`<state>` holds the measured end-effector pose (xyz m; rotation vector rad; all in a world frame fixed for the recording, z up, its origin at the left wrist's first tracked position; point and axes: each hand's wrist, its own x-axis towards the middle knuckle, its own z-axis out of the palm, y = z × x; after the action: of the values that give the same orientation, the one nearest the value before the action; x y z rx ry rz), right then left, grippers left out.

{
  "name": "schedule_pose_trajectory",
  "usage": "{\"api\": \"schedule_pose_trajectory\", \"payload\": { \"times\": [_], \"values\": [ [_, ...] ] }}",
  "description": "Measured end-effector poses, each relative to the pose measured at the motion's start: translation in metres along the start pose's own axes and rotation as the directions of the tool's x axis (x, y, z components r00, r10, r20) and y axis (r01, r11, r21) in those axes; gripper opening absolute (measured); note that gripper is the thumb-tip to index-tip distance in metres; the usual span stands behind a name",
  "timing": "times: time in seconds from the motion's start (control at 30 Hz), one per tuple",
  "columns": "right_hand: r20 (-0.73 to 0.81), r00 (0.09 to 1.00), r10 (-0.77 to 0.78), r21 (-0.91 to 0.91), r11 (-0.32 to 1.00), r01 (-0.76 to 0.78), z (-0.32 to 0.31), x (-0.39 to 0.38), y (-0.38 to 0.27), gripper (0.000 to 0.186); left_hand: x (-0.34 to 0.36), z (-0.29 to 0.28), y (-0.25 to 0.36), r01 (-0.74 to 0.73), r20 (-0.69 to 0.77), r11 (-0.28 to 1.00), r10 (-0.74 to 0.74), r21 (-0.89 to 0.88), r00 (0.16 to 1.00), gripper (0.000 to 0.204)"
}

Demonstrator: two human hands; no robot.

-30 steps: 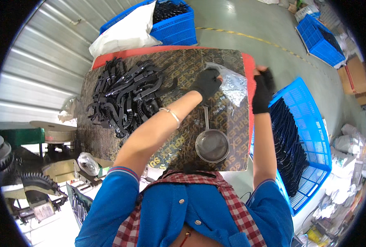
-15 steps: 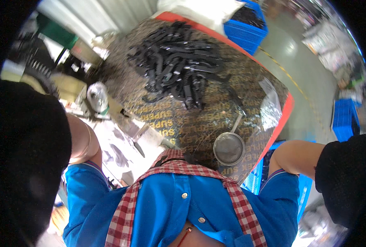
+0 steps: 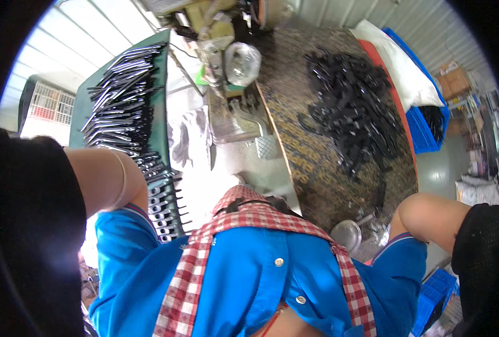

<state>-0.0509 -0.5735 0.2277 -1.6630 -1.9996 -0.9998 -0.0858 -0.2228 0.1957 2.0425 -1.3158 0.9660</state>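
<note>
Neither of my hands shows; both are beyond the picture's edges. My left arm, in a black sleeve cover point(image 3: 33, 224), rises along the left side, and my right arm, in another black sleeve cover point(image 3: 479, 253), along the right. What they hold or touch is hidden. Ahead on the right, a heap of black curved parts point(image 3: 350, 106) lies on a worn brown board table point(image 3: 294, 129) with printed lettering. Close to my right elbow sits a round strainer point(image 3: 346, 235) with a handle, beside crumpled clear plastic.
Long black rods point(image 3: 123, 95) lie in a dense row on a green table point(image 3: 82, 104) to the left. Between the tables stands a metal fixture point(image 3: 235, 121), with a clear-bag-lined container point(image 3: 243, 63) behind it. Blue crates point(image 3: 426, 132) and a white sack point(image 3: 398, 73) are at the right.
My view has swung left: the heap and strainer now appear farther right, and the green table with rods has come into sight. Both arms stay raised at the sides.
</note>
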Motion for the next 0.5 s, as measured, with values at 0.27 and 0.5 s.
{"api": "schedule_pose_trajectory", "payload": {
  "times": [0.27, 0.5],
  "values": [
    [0.122, 0.983, 0.135, 0.006, 0.991, -0.137, 0.122, 0.062, 0.052, 0.031, -0.088, -0.086, -0.016, 0.106, 0.006, 0.980, -0.109, 0.168, 0.994, 0.034],
    [0.244, 0.954, 0.176, 0.006, 0.983, -0.183, 0.182, 0.098, 0.084, 0.029, -0.130, -0.113, -0.024, 0.161, -0.019, 0.962, -0.161, 0.219, 0.987, 0.035]
  ]
}}
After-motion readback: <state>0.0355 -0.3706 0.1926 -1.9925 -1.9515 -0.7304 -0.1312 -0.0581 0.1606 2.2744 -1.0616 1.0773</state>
